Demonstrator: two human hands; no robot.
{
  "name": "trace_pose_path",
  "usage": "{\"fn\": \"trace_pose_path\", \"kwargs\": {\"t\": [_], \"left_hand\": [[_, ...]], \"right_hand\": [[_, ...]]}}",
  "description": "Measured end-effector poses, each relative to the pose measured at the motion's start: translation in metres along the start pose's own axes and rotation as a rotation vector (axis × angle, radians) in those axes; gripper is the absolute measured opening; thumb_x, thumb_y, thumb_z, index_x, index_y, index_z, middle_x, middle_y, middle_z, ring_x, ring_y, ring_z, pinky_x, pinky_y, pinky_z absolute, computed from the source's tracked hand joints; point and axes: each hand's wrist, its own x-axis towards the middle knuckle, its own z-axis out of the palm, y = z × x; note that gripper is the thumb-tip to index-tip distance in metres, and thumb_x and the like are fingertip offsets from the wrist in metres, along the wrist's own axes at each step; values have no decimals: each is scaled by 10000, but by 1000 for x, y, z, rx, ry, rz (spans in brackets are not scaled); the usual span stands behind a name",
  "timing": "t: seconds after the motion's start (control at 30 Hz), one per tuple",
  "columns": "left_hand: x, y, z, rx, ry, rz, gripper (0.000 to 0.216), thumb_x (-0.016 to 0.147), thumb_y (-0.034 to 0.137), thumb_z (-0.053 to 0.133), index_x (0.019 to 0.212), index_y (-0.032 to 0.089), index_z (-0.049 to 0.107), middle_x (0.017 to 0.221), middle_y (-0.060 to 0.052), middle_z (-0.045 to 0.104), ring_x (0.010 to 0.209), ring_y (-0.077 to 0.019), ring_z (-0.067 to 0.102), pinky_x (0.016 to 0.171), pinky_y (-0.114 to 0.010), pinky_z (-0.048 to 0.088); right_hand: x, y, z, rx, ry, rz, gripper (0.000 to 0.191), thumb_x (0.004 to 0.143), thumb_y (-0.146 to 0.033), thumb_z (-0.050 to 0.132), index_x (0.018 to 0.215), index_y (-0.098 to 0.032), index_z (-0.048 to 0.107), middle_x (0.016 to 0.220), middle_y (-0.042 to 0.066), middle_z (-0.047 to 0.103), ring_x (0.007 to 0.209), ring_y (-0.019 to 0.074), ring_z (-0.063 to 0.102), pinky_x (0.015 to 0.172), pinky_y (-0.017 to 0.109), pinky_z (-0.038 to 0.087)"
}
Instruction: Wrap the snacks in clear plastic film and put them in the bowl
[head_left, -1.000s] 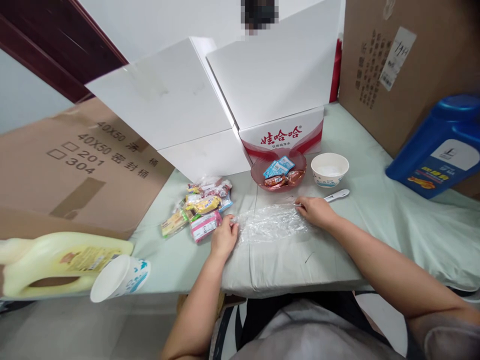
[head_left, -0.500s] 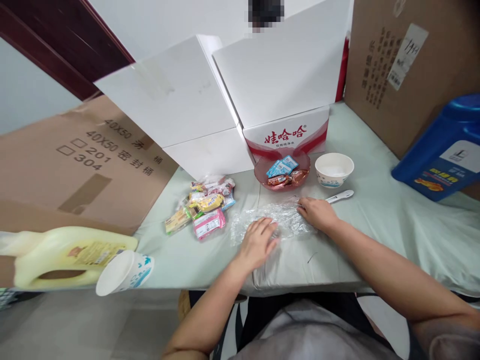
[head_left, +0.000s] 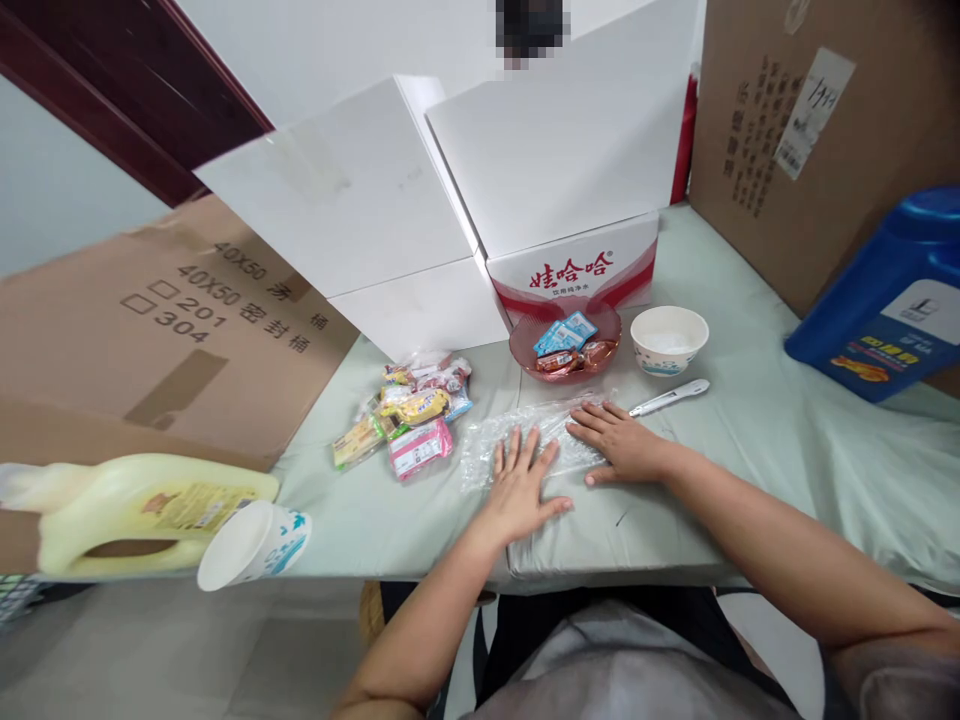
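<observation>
A clear, crinkled plastic bag (head_left: pixel 480 452) lies flat on the cloth-covered table. Spread fingers of my left hand (head_left: pixel 519 490) press on its near left part. My right hand (head_left: pixel 621 443) rests flat on its right part, fingers apart and pointing left. Just beyond the right hand lies a white utility knife (head_left: pixel 670 398). Behind the bag stands a pinkish glass bowl (head_left: pixel 521 362) with blue sachets (head_left: pixel 568 333) and brown-wrapped snacks (head_left: pixel 556 362) in it. Left of the bag is a pile of packaged snacks (head_left: pixel 415 408).
A paper bowl (head_left: pixel 669 345) stands right of the glass bowl; a paper cup (head_left: pixel 244 548) lies tipped at the front left edge. A yellow jug (head_left: pixel 142 510) lies left, a blue bottle (head_left: pixel 877 300) leans right. White boxes (head_left: pixel 555 140) and cardboard cartons (head_left: pixel 247 330) wall the back and sides.
Both hands have flattened out with fingers spread on the bag. My right hand has shifted left and slightly nearer, uncovering more of the utility knife. The bag looks smoother.
</observation>
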Motion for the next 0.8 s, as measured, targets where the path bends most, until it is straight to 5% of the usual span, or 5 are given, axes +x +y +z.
{"fn": "trace_pose_path", "kwargs": {"t": [0.23, 0.37, 0.47, 0.57, 0.8], "left_hand": [[-25, -46, 0, 47, 93, -337, 860, 778, 614, 603, 1481, 219, 303, 1574, -187, 182, 1431, -470, 82, 1074, -671, 191], [-49, -58, -9, 78, 260, -157, 584, 831, 469, 608, 1322, 167, 515, 1453, -176, 417, 1404, -368, 271, 1102, -542, 304], [-59, -63, -11, 60, 321, -6, 241, 885, 298, 546, 1073, 189, 651, 1163, -109, 636, 1200, -265, 529, 1030, -434, 435], [-61, -71, -8, 48, 376, 44, 236, 895, 152, 458, 989, 202, 668, 1030, -73, 682, 1043, -209, 615, 961, -377, 499], [-59, -81, -10, -56, 425, -16, 214, 880, 148, 440, 885, 205, 646, 1038, -74, 687, 1034, -211, 618, 945, -382, 498]], "right_hand": [[-3, 1, -8, 13, -83, 45, 979, 716, -690, 631, 1474, -139, 348, 1547, 197, 249, 1436, 366, 151, 1136, 534, 122], [-8, -6, -31, 79, 17, -46, 771, 687, -554, 737, 1335, -187, 537, 1413, 166, 455, 1319, 340, 350, 1074, 484, 269], [-10, -11, -40, 106, -72, -95, 368, 723, -376, 737, 1036, -188, 687, 1050, 110, 632, 1038, 262, 529, 904, 372, 404], [-9, -11, -38, 76, -133, -72, 108, 752, -197, 645, 850, -178, 684, 840, 66, 631, 865, 210, 546, 790, 307, 409], [-13, -11, -42, 44, -79, -51, 152, 709, -69, 511, 722, -167, 626, 807, 75, 632, 830, 194, 545, 752, 280, 383]]}}
